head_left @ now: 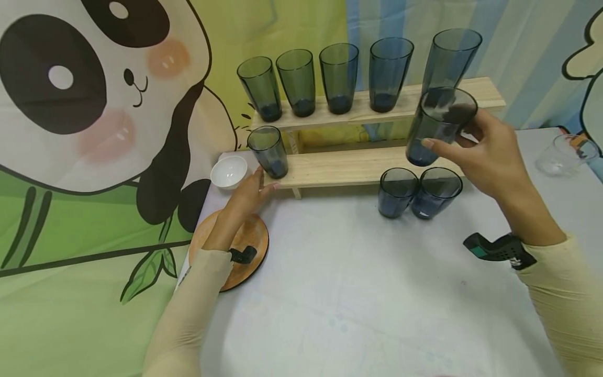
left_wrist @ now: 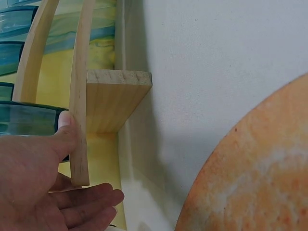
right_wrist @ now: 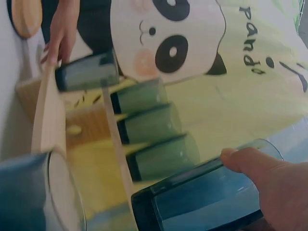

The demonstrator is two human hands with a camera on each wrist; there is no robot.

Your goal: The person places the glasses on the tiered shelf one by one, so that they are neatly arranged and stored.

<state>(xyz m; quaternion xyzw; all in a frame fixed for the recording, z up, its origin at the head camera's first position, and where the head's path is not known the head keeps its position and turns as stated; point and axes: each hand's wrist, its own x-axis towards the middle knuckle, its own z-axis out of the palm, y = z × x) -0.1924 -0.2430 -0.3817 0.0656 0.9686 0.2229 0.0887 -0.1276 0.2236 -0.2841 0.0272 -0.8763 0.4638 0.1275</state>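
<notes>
My right hand (head_left: pixel 492 149) grips a tinted drinking glass (head_left: pixel 431 128), thumb on its near side, above the right end of the lower wooden shelf (head_left: pixel 339 166). The right wrist view shows this glass tilted across the picture. At the shelf's left end stands another tinted glass (head_left: pixel 270 152). My left hand (head_left: pixel 245 196) is beside that glass; in the left wrist view the thumb (left_wrist: pixel 65 127) touches near its base while the other fingers extend past the shelf end. Two more glasses (head_left: pixel 397 195) stand side by side on the table before the shelf.
Several tinted glasses (head_left: pixel 339 78) line the upper shelf (head_left: pixel 358 107). A white bowl (head_left: pixel 229 172) sits left of the rack, and a round brown wooden-looking plate (head_left: pixel 252 235) lies under my left forearm. A clear glass vessel (head_left: pixel 560 157) is at the far right of the white table (head_left: pixel 367 293).
</notes>
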